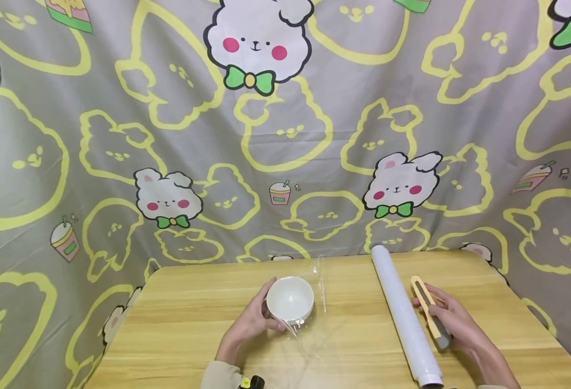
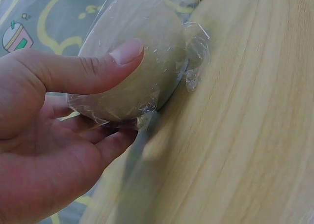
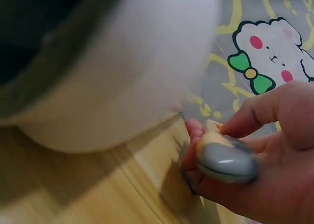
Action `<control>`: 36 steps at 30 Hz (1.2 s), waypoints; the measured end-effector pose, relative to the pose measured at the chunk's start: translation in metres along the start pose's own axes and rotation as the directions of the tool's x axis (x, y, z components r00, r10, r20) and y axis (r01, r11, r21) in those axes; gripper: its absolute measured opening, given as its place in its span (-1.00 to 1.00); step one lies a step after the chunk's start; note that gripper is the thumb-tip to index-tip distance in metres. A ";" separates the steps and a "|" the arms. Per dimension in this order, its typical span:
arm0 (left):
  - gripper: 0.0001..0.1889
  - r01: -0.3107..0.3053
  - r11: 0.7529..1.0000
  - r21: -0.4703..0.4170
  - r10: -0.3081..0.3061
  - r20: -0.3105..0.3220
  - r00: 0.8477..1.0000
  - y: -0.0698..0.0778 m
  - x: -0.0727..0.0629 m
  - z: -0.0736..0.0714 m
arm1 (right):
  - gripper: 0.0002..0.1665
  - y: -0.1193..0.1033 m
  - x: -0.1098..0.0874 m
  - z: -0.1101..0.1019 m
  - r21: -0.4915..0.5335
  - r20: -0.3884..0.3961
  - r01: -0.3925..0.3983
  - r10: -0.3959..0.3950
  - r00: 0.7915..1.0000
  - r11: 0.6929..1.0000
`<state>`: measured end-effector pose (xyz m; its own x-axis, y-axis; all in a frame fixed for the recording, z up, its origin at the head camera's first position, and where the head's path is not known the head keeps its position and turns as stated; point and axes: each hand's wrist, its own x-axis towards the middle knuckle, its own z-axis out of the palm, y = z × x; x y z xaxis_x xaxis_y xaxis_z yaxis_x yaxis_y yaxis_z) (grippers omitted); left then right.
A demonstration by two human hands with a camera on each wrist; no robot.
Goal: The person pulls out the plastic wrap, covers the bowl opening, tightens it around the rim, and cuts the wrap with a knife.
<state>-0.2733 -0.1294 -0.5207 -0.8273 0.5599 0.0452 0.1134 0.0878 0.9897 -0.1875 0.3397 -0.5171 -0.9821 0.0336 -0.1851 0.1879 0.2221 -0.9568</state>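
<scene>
In the head view a white bowl [image 1: 290, 300] has clear plastic wrap [image 1: 321, 286] over it, loose edges trailing to the right and front. My left hand [image 1: 254, 320] grips the bowl from its left side. The left wrist view shows the thumb [image 2: 98, 69] lying along the wrapped bowl [image 2: 142, 81], with the other fingers underneath. Between thumb and fingers, my right hand [image 1: 453, 319] holds a utility knife [image 1: 426, 308], orange with a grey end. No bare blade can be made out. Just left of that hand lies a long roll of plastic wrap [image 1: 404, 316].
Everything is on a wooden table [image 1: 178, 324]. Behind it and at both sides hangs a grey curtain [image 1: 207, 151] with cartoon animals. Close to the right wrist camera, the end of the wrap roll [image 3: 142, 71] is blurred.
</scene>
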 end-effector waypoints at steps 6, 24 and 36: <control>0.26 0.002 1.000 -0.004 -0.002 0.001 1.000 0.002 0.000 -0.002 | -0.40 -0.003 0.003 0.001 -0.286 -0.120 0.046 -0.083 0.989 0.957; 0.26 0.007 1.000 0.007 -0.007 -0.016 1.000 0.002 0.003 -0.003 | -0.41 -0.016 -0.009 -0.018 -0.559 -0.099 0.034 -0.108 0.989 0.828; 0.24 -0.031 0.999 -0.026 0.031 0.007 0.999 -0.003 0.001 -0.001 | -0.42 -0.028 -0.025 -0.021 -0.571 -0.088 0.079 -0.157 0.984 0.817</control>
<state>-0.2755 -0.1299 -0.5238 -0.8193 0.5685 0.0749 0.1248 0.0493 0.9910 -0.1688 0.3529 -0.4814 -0.9964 0.0838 -0.0121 0.0704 0.7408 -0.6680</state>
